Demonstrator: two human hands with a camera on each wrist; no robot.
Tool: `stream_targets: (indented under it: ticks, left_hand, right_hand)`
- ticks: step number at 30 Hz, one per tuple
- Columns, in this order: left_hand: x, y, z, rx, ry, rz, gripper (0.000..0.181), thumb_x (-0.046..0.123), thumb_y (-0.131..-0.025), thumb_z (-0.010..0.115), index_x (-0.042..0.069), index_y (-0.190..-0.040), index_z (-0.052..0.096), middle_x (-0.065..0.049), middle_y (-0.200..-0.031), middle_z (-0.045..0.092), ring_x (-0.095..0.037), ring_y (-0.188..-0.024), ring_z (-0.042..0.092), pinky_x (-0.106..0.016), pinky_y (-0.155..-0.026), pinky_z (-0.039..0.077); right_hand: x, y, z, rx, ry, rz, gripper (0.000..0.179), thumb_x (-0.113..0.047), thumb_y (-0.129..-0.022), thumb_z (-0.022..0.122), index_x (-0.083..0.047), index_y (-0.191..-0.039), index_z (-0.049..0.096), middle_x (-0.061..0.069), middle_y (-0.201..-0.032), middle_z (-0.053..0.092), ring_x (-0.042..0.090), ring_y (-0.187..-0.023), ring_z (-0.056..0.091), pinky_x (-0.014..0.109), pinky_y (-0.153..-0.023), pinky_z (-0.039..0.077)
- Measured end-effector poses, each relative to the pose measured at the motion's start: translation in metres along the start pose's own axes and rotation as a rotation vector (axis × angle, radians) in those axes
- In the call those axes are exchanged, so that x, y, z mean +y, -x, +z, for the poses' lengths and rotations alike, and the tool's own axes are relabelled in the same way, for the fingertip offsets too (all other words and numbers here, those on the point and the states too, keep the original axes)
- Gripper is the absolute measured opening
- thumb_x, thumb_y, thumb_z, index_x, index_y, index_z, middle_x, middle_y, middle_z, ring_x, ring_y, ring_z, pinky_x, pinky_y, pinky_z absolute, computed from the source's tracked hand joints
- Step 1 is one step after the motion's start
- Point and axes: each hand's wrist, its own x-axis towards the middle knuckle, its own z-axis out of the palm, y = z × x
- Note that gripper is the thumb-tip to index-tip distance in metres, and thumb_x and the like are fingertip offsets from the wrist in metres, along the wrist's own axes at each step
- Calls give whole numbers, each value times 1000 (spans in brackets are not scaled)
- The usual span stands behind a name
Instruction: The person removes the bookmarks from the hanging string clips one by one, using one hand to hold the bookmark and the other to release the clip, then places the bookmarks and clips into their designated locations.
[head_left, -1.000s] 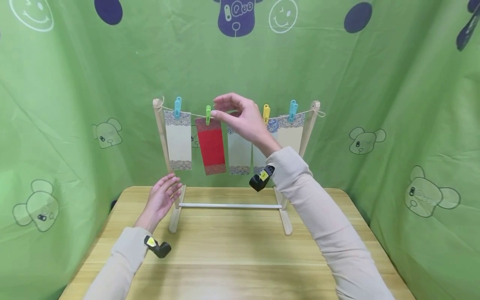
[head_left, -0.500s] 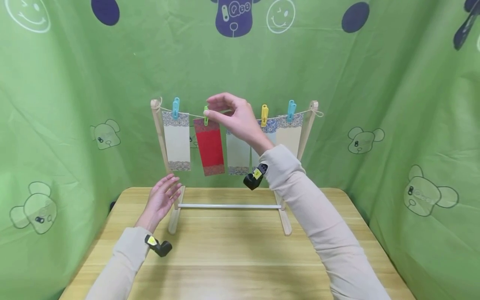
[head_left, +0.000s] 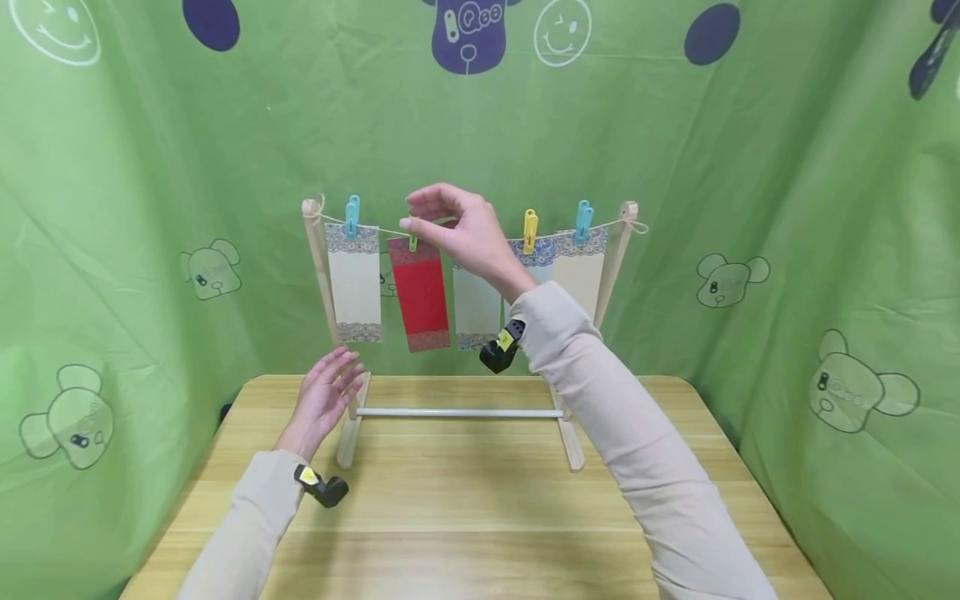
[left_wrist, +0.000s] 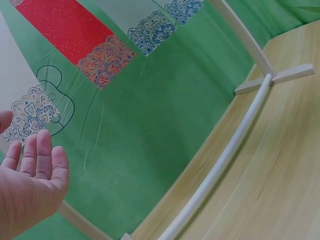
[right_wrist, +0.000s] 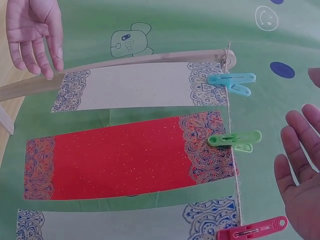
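My right hand (head_left: pixel 465 229) is raised at the string with its fingers gently bent and nothing in them. In the head view it overlaps the green clothespin (head_left: pixel 412 242); the right wrist view shows a gap between the fingers and that clothespin (right_wrist: pixel 235 139). The green clothespin fastens a red patterned paper card (right_wrist: pixel 120 160) to the string (right_wrist: pixel 229 105). Low at the left post, my left hand (head_left: pixel 322 396) is held palm up with relaxed fingers, below a white card (head_left: pixel 356 287) hung by a blue clothespin (head_left: pixel 352 218).
A wooden stand (head_left: pixel 619 254) with a white crossbar (head_left: pixel 457 412) holds the string over the wooden table (head_left: pixel 457 508). Further cards hang from a red clothespin (right_wrist: pixel 252 228), a yellow clothespin (head_left: pixel 529 232) and another blue clothespin (head_left: pixel 583 222). Green printed curtain (head_left: pixel 300 108) surrounds the table.
My right hand has shifted left along the string, from beside the green clothespin to overlapping its upper part. My left hand has stayed nearly still, and the cards hang as before.
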Motion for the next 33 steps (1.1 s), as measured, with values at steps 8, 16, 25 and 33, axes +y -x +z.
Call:
stream_targets:
  ticks: [8,16,25,33]
  left_hand:
    - [1,-4,0,6,-29,9,19,11,-101,51,13,-120,47,-1,-115,57,-15,-102,55,-27,-98,45]
    - [2,-9,0,30,-37,5,33,10,-100,53,10,-131,42,0,-118,56,-18,-111,51,-26,-95,47]
    - [2,-13,1,43,-40,-4,32,10,-100,52,10,-131,42,-2,-123,52,-22,-123,42,-26,-96,45]
    - [1,-14,2,41,-19,-3,37,13,-100,53,11,-135,38,-5,-135,51,-22,-129,40,-29,-103,41]
  right_hand:
    - [2,-8,5,-17,26,-20,40,-31,-86,74,-13,-120,63,2,-116,65,10,-102,59,27,-87,50]
    - [1,-16,11,-26,32,12,42,-28,-86,76,-12,-123,62,4,-119,64,14,-104,59,26,-87,50]
    - [1,-24,14,-13,60,2,41,-30,-86,75,-13,-121,63,6,-119,64,10,-103,59,24,-88,49]
    - [5,-28,15,-4,75,11,41,-28,-86,75,-12,-121,62,-2,-113,65,9,-102,59,23,-88,49]
